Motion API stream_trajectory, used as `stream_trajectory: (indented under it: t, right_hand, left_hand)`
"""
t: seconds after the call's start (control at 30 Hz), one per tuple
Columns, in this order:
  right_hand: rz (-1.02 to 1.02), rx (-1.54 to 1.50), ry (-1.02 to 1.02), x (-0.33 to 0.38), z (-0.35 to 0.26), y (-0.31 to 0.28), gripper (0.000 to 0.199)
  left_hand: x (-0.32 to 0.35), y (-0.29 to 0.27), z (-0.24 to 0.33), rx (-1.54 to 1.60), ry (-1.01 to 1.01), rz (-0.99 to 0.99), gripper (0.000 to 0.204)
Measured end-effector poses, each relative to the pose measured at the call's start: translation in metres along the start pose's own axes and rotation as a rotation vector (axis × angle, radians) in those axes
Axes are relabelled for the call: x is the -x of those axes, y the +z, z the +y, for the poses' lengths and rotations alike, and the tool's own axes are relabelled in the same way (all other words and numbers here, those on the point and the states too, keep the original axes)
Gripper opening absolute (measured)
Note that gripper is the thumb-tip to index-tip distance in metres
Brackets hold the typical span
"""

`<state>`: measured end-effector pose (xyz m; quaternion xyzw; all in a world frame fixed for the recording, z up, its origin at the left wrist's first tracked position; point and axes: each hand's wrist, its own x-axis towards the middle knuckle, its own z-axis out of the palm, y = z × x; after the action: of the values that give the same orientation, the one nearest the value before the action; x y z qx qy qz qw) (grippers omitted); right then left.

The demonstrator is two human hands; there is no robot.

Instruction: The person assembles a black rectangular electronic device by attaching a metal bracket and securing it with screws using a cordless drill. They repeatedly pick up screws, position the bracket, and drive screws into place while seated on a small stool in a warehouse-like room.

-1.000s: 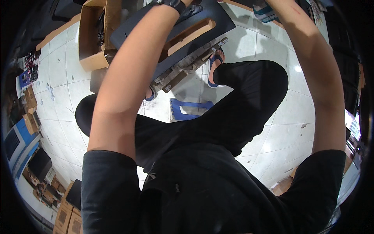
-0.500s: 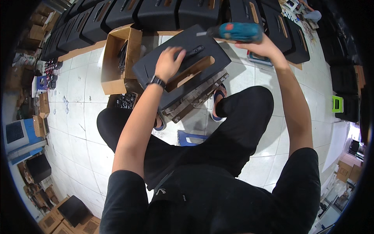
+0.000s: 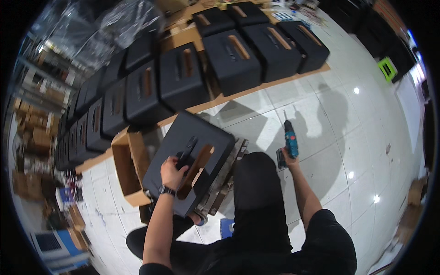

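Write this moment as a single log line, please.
left hand: on black handle of black box | right hand: grips blue cordless drill, bit up, off to the side | open cardboard carton beside box

A big black box [image 3: 188, 160] with a flat top sits tilted in front of the person's knees, a little to the left. It rests on a low stack of wooden slats. A long slot is cut into its top, and light brown wood shows inside the slot. A small black handle part [image 3: 187, 156] lies on top, just left of the slot. To the right, over the white tile floor, a blue-green cordless drill [image 3: 290, 144] stands up straight, with its thin bit pointing away toward the far side.
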<state>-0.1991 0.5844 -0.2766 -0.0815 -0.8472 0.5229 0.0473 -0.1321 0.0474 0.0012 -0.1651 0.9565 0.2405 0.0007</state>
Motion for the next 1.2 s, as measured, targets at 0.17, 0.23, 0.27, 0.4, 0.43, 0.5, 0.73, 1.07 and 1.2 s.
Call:
stream_trajectory:
  t: [0.17, 0.23, 0.27, 0.4, 0.43, 0.5, 0.73, 1.07, 1.2]
  right_hand:
    - [0.213, -0.141, 0.043, 0.025, 0.048, 0.04, 0.018]
    - [0.205, -0.071, -0.039, 0.026, 0.052, 0.056, 0.016]
    - [0.24, 0.054, -0.101, 0.026, 0.057, 0.062, 0.015]
    - [0.417, 0.132, -0.218, 0.011, 0.05, 0.079, 0.024]
    - [0.385, 0.129, -0.191, 0.022, 0.046, 0.082, 0.026]
    - [0.344, 0.155, -0.14, 0.035, 0.05, 0.067, 0.03]
    - [0.162, 0.24, 0.008, 0.083, 0.059, 0.018, 0.046]
    - [-0.132, 0.484, 0.197, 0.106, 0.074, -0.008, 0.068]
    - [-0.426, 0.662, 0.277, 0.127, 0.082, -0.01, 0.077]
  left_hand:
    - [-0.013, 0.001, 0.014, -0.147, -0.051, -0.149, 0.05]
    - [-0.012, 0.002, 0.012, -0.139, -0.002, -0.142, 0.049]
    - [-0.013, 0.004, 0.012, -0.126, 0.025, -0.141, 0.048]
    - [-0.023, 0.007, -0.002, -0.065, -0.031, -0.339, 0.044]
    - [-0.017, 0.007, -0.011, -0.044, 0.084, -0.27, 0.045]
    - [-0.008, 0.0, 0.029, 0.008, -0.06, -0.241, 0.044]
    - [0.015, 0.014, 0.027, -0.213, 0.181, -0.012, 0.032]
    - [0.014, 0.014, 0.03, -0.108, 0.137, -0.005, 0.032]
    - [0.021, 0.009, 0.022, -0.218, 0.059, -0.096, 0.038]
